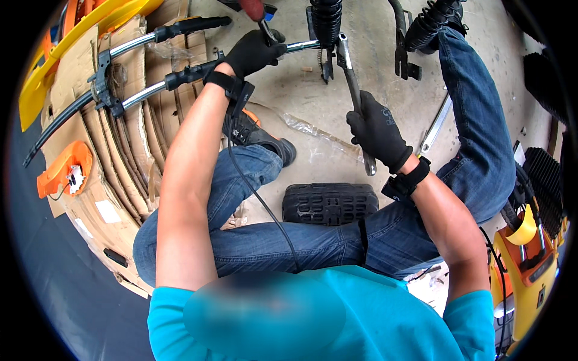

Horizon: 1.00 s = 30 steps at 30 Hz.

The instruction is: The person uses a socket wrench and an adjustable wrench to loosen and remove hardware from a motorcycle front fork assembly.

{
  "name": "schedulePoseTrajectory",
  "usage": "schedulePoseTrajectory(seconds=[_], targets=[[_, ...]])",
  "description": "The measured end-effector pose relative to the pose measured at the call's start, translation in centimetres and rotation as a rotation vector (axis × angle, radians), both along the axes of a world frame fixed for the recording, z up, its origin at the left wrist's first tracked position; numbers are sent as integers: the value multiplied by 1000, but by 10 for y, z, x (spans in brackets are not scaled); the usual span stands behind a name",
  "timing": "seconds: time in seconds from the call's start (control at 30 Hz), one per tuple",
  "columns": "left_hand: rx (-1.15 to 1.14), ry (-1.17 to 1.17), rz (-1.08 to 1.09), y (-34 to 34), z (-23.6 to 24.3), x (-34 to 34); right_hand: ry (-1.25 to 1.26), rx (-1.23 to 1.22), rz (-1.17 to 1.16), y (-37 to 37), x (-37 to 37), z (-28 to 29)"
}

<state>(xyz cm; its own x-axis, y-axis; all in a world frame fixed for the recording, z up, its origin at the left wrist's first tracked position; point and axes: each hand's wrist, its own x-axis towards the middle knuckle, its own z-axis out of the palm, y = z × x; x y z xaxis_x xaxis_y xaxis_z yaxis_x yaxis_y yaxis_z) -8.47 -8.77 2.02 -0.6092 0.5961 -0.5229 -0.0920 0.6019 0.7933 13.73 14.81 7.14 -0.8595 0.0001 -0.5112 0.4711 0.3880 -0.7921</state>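
My left hand [253,53], in a black glove, is closed around a tool with a red handle [251,8] and a metal shaft. A chrome rod [302,46] runs from this hand to the foot of a black coil-spring shock absorber [327,21]; whether rod and tool are one piece I cannot tell. My right hand [380,131], also gloved in black, wraps around a long metal wrench [350,75]. The wrench's upper end is beside the shock absorber's lower mount. Its lower end sticks out below the palm.
Fork tubes [144,93] lie over stacked cardboard [78,114] at left, near an orange part [77,168]. A black ribbed case [330,204] sits between my legs. Another wrench [435,126] lies by my right leg. A second shock absorber [424,30] and yellow parts [533,271] stand at right.
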Motion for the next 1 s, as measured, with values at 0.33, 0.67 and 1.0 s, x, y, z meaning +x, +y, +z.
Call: schedulePoseTrajectory(seconds=[0.33, 0.67, 1.0], targets=[[192, 695, -37, -12, -33, 31, -207, -181, -288, 7, 8, 0], [-8, 326, -61, -8, -16, 9, -65, 230, 7, 7, 16, -25], [60, 467, -88, -9, -25, 9, 133, 393, 233, 26, -1, -114]])
